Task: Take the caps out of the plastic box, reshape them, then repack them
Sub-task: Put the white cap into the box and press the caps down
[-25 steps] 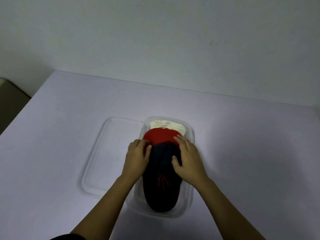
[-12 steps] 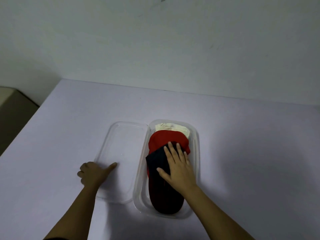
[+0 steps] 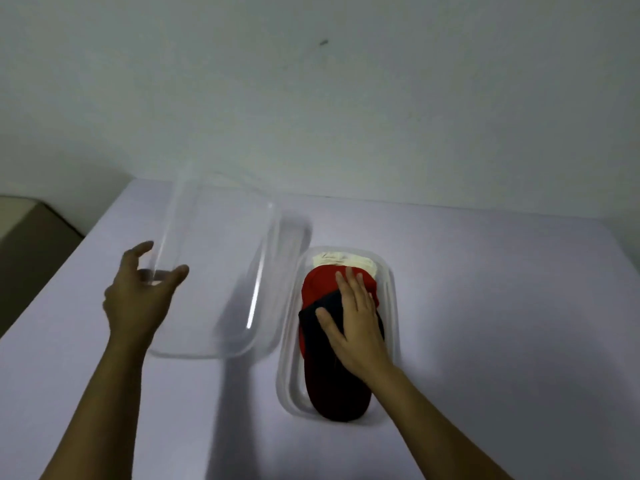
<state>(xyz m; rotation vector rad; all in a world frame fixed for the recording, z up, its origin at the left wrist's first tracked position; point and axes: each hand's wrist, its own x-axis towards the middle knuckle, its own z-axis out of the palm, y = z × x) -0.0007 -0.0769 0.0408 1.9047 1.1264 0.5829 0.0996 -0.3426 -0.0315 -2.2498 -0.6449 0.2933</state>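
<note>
**Lid in the left hand, right hand flat on the packed caps**

At the far left edge, beyond the table (image 3: 502, 306), sits a dull brown surface (image 3: 27, 230) too dim to make out. Next comes the left hand (image 3: 138, 299), raised above the tabletop. Its thumb and fingers curl round the left edge of the clear lid (image 3: 221, 271) and grip it. The lid is blurred and tilted, its far end up against the pale wall (image 3: 311, 98) and its near end low over the table. It throws a soft shadow on the table toward the box.

Just right of the lid, the plastic box (image 3: 393, 306) stands open on the table with its long side running away from the camera. Three caps lie inside it, overlapping. The cream cap (image 3: 343, 262) is at the far end, the red cap (image 3: 317, 284) is in the middle, and the dark cap (image 3: 332, 386) fills the near end.

The right hand (image 3: 358, 323) lies palm down on the caps, fingers straight and slightly spread. The fingertips rest on the red cap, and the palm and thumb rest on the dark one. It presses on them and grasps nothing.
</note>
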